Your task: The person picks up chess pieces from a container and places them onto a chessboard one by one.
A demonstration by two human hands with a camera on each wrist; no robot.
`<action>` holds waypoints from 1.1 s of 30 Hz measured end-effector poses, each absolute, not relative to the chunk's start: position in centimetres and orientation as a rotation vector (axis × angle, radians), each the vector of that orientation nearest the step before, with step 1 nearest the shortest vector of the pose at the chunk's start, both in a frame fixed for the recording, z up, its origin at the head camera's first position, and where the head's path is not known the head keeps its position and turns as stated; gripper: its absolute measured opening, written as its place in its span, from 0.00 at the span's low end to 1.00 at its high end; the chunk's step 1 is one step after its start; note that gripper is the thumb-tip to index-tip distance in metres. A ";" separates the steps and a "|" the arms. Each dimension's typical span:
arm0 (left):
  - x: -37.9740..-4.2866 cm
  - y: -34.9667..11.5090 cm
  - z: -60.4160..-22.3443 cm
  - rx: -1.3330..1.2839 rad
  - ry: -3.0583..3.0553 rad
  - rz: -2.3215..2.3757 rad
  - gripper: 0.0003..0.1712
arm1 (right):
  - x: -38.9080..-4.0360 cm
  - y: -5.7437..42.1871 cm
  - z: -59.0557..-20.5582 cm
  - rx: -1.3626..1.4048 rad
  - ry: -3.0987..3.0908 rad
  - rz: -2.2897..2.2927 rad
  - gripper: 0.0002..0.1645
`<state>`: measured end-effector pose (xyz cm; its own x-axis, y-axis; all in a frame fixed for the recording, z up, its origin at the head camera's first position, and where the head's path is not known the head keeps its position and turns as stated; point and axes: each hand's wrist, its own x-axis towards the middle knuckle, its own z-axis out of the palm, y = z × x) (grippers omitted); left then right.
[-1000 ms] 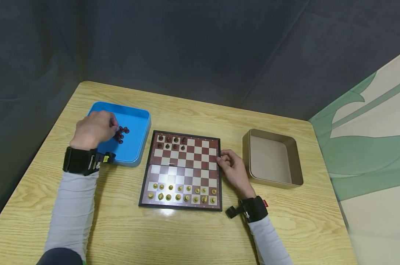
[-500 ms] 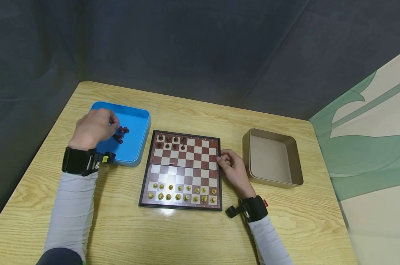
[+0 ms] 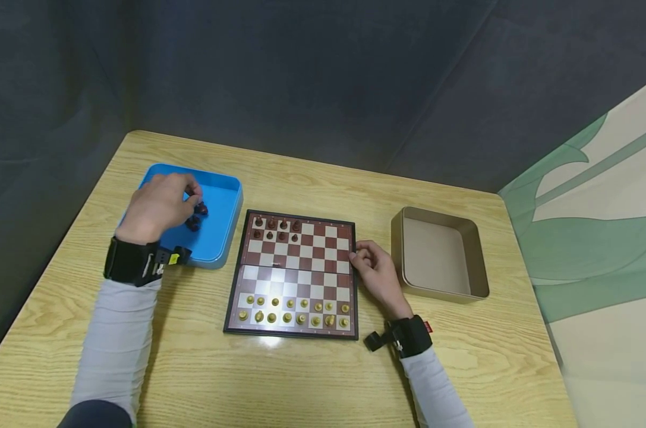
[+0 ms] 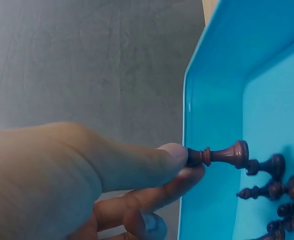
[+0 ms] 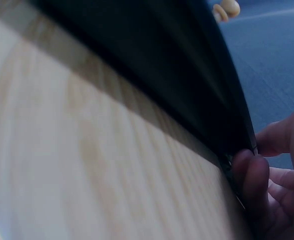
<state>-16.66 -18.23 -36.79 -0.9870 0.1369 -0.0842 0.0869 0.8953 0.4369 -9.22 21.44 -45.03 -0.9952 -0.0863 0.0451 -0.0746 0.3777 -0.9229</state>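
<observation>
My left hand (image 3: 157,205) is over the blue tray (image 3: 222,205) on the left, thumb and fingertips pinching a dark red chess piece (image 4: 227,155) by its top end. Its head is hidden by the fingertips, its base points away from them. Several more dark red pieces (image 4: 288,187) lie in the tray close to that base. At the chessboard's (image 3: 314,277) right edge, my right hand (image 3: 378,276) pinches the rim between thumb and fingers. Dark red pieces (image 3: 282,224) stand on the left part of the far two rows, and gold pieces (image 3: 287,318) fill the two near rows.
A gold-coloured, square tin (image 3: 437,252) stands right of the board, just beyond the right hand. All of this is on a wooden table (image 3: 280,380), with a dark cloth (image 3: 301,83) hanging behind its far edge.
My left hand has shifted slightly to the right within the tray, and a dark piece now shows at its fingertips. The right hand and the board have stayed in place.
</observation>
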 end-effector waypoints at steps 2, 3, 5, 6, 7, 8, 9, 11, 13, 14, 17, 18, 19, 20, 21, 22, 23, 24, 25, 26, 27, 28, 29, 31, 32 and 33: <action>-16.6 -17.8 -36.7 0.192 2.958 0.690 0.08 | -9.2 21.4 -45.0 -0.152 2.602 -1.737 0.15; -16.6 -17.6 -36.7 0.205 2.965 0.700 0.08 | -9.2 21.4 -45.0 -0.151 2.602 -1.738 0.15; -16.5 -17.2 -36.6 0.237 2.984 0.717 0.08 | -9.2 21.5 -45.1 -0.153 2.601 -1.740 0.15; -16.5 -17.0 -36.6 0.255 2.998 0.722 0.08 | -9.2 21.5 -45.1 -0.152 2.597 -1.744 0.15; -16.4 -16.9 -36.5 0.277 3.011 0.729 0.08 | -9.1 21.5 -45.1 -0.153 2.593 -1.747 0.15; -16.4 -16.7 -36.4 0.299 3.029 0.728 0.08 | -9.2 21.5 -45.1 -0.154 2.588 -1.752 0.15; -16.3 -16.6 -36.3 0.318 3.042 0.730 0.08 | -9.1 21.5 -45.1 -0.153 2.583 -1.757 0.15; -16.3 -16.4 -36.2 0.347 3.062 0.731 0.08 | -9.2 21.5 -45.1 -0.153 2.576 -1.765 0.15; -16.2 -16.2 -36.2 0.367 3.073 0.737 0.08 | -9.1 21.5 -45.1 -0.154 2.577 -1.763 0.15; -16.2 -16.1 -36.2 0.374 3.076 0.738 0.07 | -9.1 21.5 -45.1 -0.154 2.579 -1.762 0.15; -16.2 -15.9 -36.2 0.399 3.074 0.748 0.06 | -9.1 21.5 -45.1 -0.160 2.584 -1.754 0.15; -16.2 -15.8 -36.2 0.408 3.078 0.750 0.05 | -9.1 21.5 -45.1 -0.163 2.586 -1.753 0.15; -16.2 -15.6 -36.3 0.421 3.079 0.752 0.05 | -9.1 21.5 -45.1 -0.167 2.588 -1.751 0.15; -16.2 -15.5 -36.3 0.433 3.084 0.753 0.05 | -9.1 21.5 -45.1 -0.170 2.589 -1.751 0.15; -16.3 -15.3 -36.3 0.447 3.089 0.760 0.05 | -9.0 21.5 -45.1 -0.169 2.587 -1.752 0.15; -16.3 -15.2 -36.4 0.463 3.098 0.766 0.05 | -9.0 21.5 -45.1 -0.169 2.586 -1.753 0.15; -16.3 -15.0 -36.4 0.481 3.111 0.770 0.05 | -9.0 21.5 -45.1 -0.167 2.585 -1.753 0.15; -16.4 -14.8 -36.4 0.499 3.123 0.775 0.06 | -9.0 21.5 -45.1 -0.163 2.584 -1.755 0.15; -16.4 -14.5 -36.4 0.519 3.132 0.782 0.06 | -9.0 21.5 -45.1 -0.161 2.584 -1.756 0.15; -16.4 -14.3 -36.4 0.538 3.139 0.791 0.07 | -9.0 21.5 -45.1 -0.160 2.584 -1.758 0.15; -16.4 -14.1 -36.3 0.557 3.143 0.803 0.07 | -9.0 21.5 -45.1 -0.159 2.582 -1.762 0.15; -16.3 -13.8 -36.3 0.578 3.147 0.809 0.07 | -9.0 21.5 -45.1 -0.163 2.583 -1.763 0.15; -16.3 -13.6 -36.2 0.598 3.146 0.817 0.07 | -9.0 21.5 -45.1 -0.164 2.584 -1.765 0.15; -16.2 -13.2 -36.1 0.637 3.139 0.830 0.06 | -9.0 21.5 -45.1 -0.173 2.586 -1.768 0.15; -16.1 -12.9 -36.0 0.652 3.138 0.833 0.06 | -9.0 21.5 -45.1 -0.176 2.586 -1.768 0.15; -16.1 -12.7 -36.0 0.663 3.137 0.834 0.06 | -9.0 21.5 -45.1 -0.179 2.586 -1.768 0.15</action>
